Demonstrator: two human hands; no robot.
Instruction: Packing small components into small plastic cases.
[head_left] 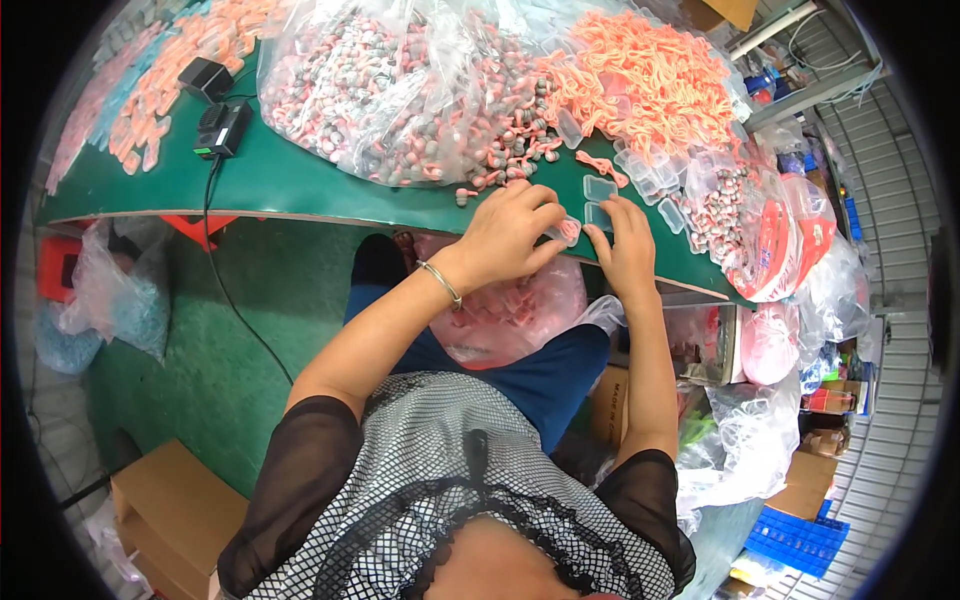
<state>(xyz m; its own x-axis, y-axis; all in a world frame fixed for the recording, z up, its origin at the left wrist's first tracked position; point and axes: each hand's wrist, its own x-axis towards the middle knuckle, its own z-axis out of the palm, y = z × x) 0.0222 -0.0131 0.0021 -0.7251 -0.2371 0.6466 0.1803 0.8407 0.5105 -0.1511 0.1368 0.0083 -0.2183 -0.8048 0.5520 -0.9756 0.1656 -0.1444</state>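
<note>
L hand (508, 228) fingers clamped on clear rect. plastic case (569, 231); R hand (627, 245) fingers apart, R of case; green tabletop (290, 184) beyond case, green floor (215, 335) lower L

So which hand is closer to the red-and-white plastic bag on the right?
Right. The right hand is left of the bag, near the table's front edge; the left hand is farther left, beyond it.
</note>
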